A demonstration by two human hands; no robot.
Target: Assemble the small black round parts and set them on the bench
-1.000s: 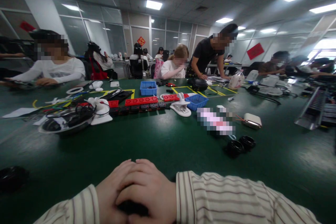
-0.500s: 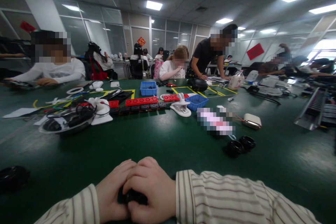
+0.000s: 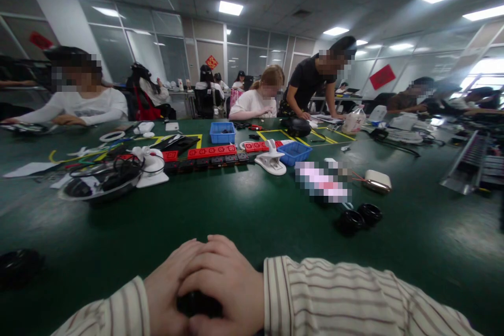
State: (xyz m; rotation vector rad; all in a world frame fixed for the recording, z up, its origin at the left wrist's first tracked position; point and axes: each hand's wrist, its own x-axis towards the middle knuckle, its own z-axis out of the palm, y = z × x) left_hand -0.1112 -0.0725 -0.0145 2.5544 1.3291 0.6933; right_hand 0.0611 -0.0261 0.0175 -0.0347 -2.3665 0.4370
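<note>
At the near table edge, my left hand (image 3: 165, 278) and my right hand (image 3: 232, 283) are closed together around a dark rounded black part (image 3: 200, 304). Only a patch of it shows between the thumbs and fingers, so its full shape is hidden. The right fingers lie over the left ones. Off to the right stand two black, hollow, ring-like parts (image 3: 352, 222). Another black rounded part (image 3: 19, 268) sits at the far left edge.
On the green table (image 3: 220, 205) lie red and black socket-like blocks (image 3: 212, 152), a white clip stand (image 3: 271, 160), blue bins (image 3: 222, 133), a bowl (image 3: 98, 194) of dark items and a cream-coloured case (image 3: 377, 181). Several people work beyond.
My right fingers have shifted slightly up and left over the left hand, and the black part shows differently between them. Across the table, a seated person's hand has come down from the face.
</note>
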